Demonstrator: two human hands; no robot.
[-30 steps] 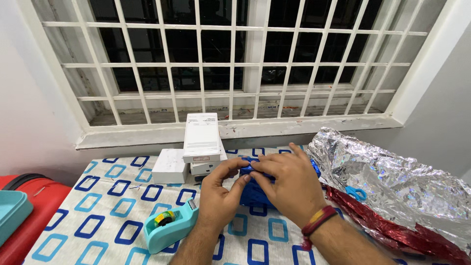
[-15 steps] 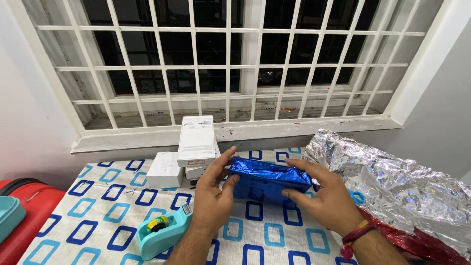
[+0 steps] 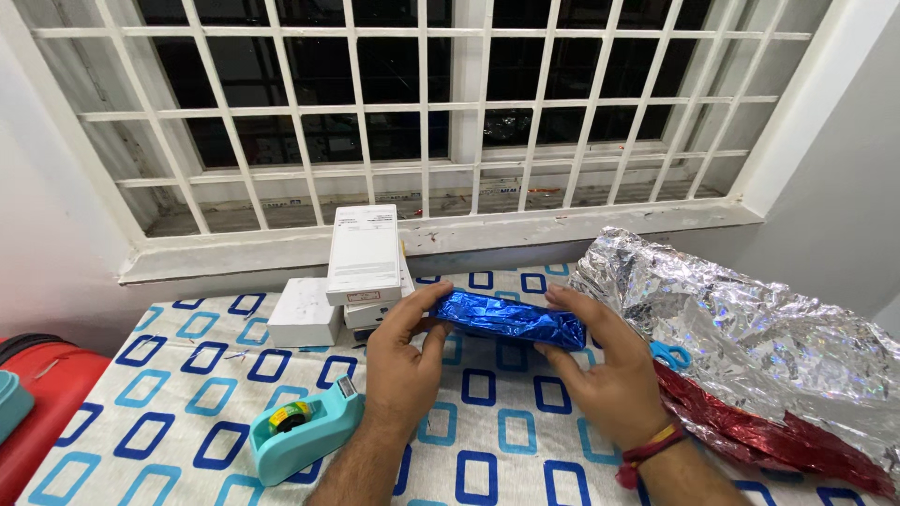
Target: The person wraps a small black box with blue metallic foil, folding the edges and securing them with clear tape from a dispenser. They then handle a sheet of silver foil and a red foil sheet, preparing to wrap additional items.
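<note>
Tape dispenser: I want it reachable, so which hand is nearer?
Left. The left hand grips the blue wrapped box just right of the tape dispenser; the right hand is farther right.

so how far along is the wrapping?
Done: blue foil covers the box on every face in view. In hand: left hand and right hand hold it by its ends above the table. Left: can't tell if the seams are taped; the tape dispenser sits untouched, and the white boxes by the window are bare.

Bright indoor light, dark window (image 3: pixel 403 70), foil (image 3: pixel 750 328) glare, sharp, slight edge distortion
</note>
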